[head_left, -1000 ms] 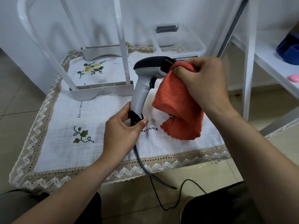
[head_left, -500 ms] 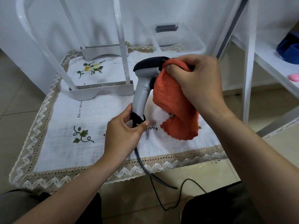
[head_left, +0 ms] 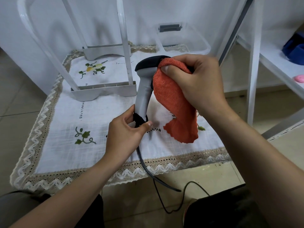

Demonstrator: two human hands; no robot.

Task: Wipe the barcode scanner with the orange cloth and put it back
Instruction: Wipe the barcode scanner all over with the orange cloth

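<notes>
Above the tablecloth [head_left: 65, 122], right hand [head_left: 195, 83]: fingers curled round a bunched fold of the orange cloth [head_left: 174, 102], thumb tip pressing that fold against the scanner's head.
Orange cloth: terry weave with a scalloped hem. It is draped over the right side of the scanner head, and its loose tail hangs down toward the middle of the tablecloth.
Barcode scanner [head_left: 144, 94]: pistol-shaped, with a pale grey handle, a black cap over the head and a black collar at the foot. It is held roughly upright over the middle of the tablecloth. Its front face is hidden by cloth and hand, and whether its foot touches the fabric cannot be told.
Left hand [head_left: 125, 137]: thumb and fingers pinch the black collar at the foot of the handle.
Cable [head_left: 144, 163]: dark, running from the scanner's foot across the near edge of the tablecloth and looping down to the floor.
Tablecloth: white woven fabric with a beige lace border and embroidered green leaf sprigs.
White rack [head_left: 105, 91]: tubular frame on two grey-white feet, standing on the far left part of the tablecloth.
Clear bin [head_left: 194, 43]: transparent plastic, with a dark handle on its back wall, at the far right corner of the tablecloth.
White shelf [head_left: 279, 63]: right of the tablecloth, bearing a blue item [head_left: 294, 50] and a pink item [head_left: 299, 78], both too cropped to identify.
</notes>
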